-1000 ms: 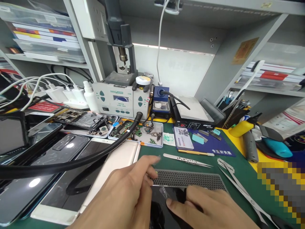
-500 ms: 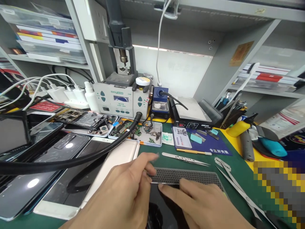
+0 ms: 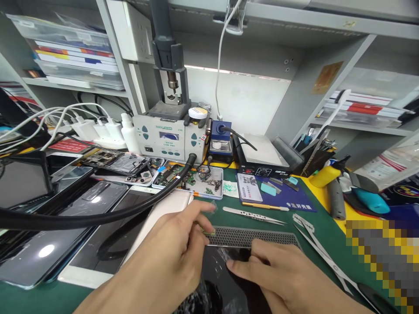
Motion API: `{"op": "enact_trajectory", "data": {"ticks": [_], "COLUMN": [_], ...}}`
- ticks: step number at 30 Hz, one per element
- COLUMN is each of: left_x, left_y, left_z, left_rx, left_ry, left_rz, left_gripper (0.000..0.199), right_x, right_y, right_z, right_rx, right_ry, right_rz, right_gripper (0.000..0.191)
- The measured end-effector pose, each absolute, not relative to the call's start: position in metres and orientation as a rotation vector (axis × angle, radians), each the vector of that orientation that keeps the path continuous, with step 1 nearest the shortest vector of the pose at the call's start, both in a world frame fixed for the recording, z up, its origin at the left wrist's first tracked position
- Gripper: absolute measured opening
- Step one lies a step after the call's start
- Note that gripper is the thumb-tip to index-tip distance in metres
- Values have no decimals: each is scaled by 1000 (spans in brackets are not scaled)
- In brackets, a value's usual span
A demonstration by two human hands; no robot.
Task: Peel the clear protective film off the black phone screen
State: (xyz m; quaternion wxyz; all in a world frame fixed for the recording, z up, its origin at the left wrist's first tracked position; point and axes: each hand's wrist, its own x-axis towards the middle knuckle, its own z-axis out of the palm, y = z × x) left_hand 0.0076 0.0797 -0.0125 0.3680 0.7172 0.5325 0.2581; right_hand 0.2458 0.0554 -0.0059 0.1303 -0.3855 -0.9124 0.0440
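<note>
Head view: dark perforated metal plate (image 3: 252, 237)

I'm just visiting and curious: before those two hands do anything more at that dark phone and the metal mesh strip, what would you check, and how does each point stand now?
1. Left hand has a firm pinch at the mesh strip's left end: cannot tell, fingertips hide the contact.
2. Right hand fingertip on the dark phone: ok.
3. Clear film on the phone lying flat: not ok, it looks crinkled.
4. Tweezers near the hands: ok, just behind the strip.
5. Black hose away from the hands: ok.
</note>
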Motion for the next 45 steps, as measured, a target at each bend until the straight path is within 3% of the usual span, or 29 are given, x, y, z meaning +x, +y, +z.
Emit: {"op": "enact_trajectory", "data": {"ticks": [7,14,20,23,27,33,45], "left_x": [7,7,4,1,0,2,2], "left_y": [82,78,84,85,85,84,81], "left_z": [-10,-12,-21,-25,-26,-27,-25], "left_rx": [1833,1794,1835,1881,1867,1849,1865], "left_ry": [1374,1373,1352,1346,1357,1369,1404], "left_rz": [677,685,741,757,767,739,740], "left_gripper": [33,31,28,28,26,25,25], "right_x": [252,251,266,276,279,271,273], "right_y": [61,56,60,65,69,68,67], "right_z": [-1,0,19,26,29,24,19], "right_rx": [-1018,-1167,-1328,-1366,-1609,-1706,-1741], "right_ry": [-2607,-2593,-2456,-2357,-2304,-2406,-2487], "right_rz": [299,328,714,664,653,743,708], "right_gripper": [47,57,44,44,28,52,58]}}
